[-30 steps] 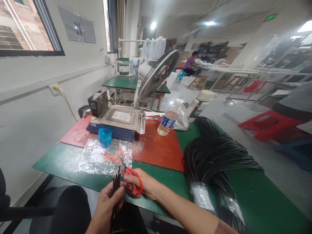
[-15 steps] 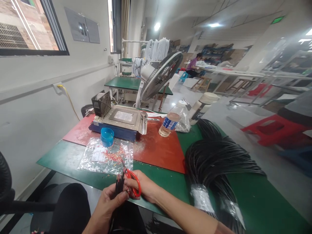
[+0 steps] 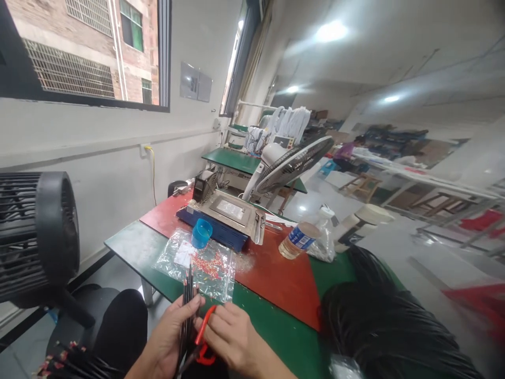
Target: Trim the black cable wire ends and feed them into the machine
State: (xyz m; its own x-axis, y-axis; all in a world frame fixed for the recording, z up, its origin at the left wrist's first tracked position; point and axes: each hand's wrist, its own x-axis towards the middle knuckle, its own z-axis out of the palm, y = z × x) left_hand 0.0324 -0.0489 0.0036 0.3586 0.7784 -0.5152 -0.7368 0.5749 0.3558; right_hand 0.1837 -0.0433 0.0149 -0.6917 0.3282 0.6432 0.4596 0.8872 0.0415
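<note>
My left hand (image 3: pixel 168 337) is closed round a thin bunch of black wires (image 3: pixel 187 302) that stands upright at the table's near edge. My right hand (image 3: pixel 231 337) grips red-handled scissors (image 3: pixel 203 337), held low against the wires just below my left fingers. Beyond both hands a clear plastic bag (image 3: pixel 197 263) with small red bits lies flat on the green table (image 3: pixel 130 245). A blue cup (image 3: pixel 202 232) stands on the bag's far edge.
A large bundle of black cable (image 3: pixel 386 331) lies on the right. A flat metal machine (image 3: pixel 226 213) sits on the red mat (image 3: pixel 284 279), with a water bottle (image 3: pixel 298 241) and a tilted fan (image 3: pixel 292 163) behind. A black fan (image 3: pixel 37 237) stands at left. A person sits far back.
The view has swung left and tilted, bringing the black fan into sight. The scissors have dropped from beside the wire tips to lower down the bunch, near my left fingers.
</note>
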